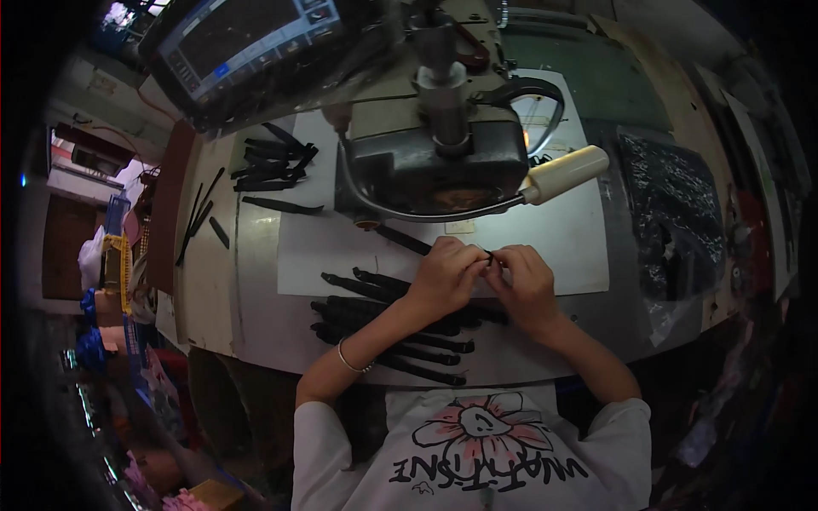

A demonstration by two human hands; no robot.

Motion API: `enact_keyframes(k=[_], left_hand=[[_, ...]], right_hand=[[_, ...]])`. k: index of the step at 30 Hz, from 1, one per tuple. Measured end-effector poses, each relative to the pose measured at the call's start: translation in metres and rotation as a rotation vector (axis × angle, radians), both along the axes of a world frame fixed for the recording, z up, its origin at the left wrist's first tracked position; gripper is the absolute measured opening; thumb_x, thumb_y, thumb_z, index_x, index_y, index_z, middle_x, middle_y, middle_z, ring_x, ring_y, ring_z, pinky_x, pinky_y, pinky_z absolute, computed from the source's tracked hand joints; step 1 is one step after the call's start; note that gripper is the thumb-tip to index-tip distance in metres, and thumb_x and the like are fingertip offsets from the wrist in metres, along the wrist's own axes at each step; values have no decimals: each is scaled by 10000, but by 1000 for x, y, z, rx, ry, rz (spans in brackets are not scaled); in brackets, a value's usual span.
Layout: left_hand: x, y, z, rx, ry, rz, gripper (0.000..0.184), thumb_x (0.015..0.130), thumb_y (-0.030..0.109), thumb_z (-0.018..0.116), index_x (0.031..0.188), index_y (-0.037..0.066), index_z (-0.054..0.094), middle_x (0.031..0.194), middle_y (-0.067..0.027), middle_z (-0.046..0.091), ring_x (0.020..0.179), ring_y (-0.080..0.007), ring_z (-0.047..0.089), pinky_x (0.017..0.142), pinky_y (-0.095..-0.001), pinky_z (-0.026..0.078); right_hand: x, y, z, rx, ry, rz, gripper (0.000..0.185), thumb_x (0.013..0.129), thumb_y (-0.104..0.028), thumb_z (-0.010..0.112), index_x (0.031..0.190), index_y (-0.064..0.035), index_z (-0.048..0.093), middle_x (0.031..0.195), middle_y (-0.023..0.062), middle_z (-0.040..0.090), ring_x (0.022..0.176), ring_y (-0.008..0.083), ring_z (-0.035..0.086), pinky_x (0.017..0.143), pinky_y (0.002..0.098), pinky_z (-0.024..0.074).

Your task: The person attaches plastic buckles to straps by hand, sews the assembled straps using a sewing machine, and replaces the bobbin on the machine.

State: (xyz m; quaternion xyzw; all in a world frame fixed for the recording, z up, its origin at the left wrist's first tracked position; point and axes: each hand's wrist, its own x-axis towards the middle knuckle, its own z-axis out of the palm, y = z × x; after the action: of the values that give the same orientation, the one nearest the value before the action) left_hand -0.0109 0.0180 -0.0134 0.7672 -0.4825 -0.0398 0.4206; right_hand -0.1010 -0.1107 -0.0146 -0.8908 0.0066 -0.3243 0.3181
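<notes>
My left hand (445, 271) and my right hand (521, 283) meet in front of the sewing machine head (375, 166), fingertips pinched together. Between them is the dark end of a black fabric strip (402, 240), which runs out to the upper left from my left hand. Fingers cover much of the strip, so its exact shape at the pinch is hidden. Under my left forearm lies a pile of similar black strips (349, 311), spread across the white sheet (562, 247) and the grey table edge.
More black strips (273, 160) are heaped left of the machine, with a few thin ones (198, 213) farther left. A lit control screen (247, 51) hangs at the upper left. A cream cylindrical lamp (569, 173) juts rightward. A clear plastic bag (669, 213) with dark contents lies at right.
</notes>
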Motion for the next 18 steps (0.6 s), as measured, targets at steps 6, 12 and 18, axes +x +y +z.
enact_keyframes(k=[6, 12, 18], left_hand=[[3, 34, 9, 8, -34, -202, 135, 726, 71, 634, 854, 77, 589, 749, -60, 574, 750, -248, 561, 886, -411, 376], [-6, 85, 28, 148, -299, -131, 308, 577, 95, 697, 859, 218, 685, 599, 21, 393, 570, -149, 457, 749, -312, 387], [-14, 128, 37, 354, 141, -81, 172, 723, 41, 613, 876, 116, 633, 743, -18, 605, 590, -156, 532, 644, -276, 435]], right_hand=[[4, -23, 20, 520, 383, 301, 100, 778, -69, 615, 752, 14, 564, 634, 102, 551, 562, 256, 543, 524, 321, 444], [73, 32, -5, 156, 383, 291, 217, 848, -214, 577, 841, 3, 589, 697, 150, 605, 632, 280, 607, 567, 346, 466], [145, 92, -56, 86, 233, 285, 331, 786, -319, 580, 843, 7, 601, 715, 176, 602, 719, 338, 610, 662, 410, 463]])
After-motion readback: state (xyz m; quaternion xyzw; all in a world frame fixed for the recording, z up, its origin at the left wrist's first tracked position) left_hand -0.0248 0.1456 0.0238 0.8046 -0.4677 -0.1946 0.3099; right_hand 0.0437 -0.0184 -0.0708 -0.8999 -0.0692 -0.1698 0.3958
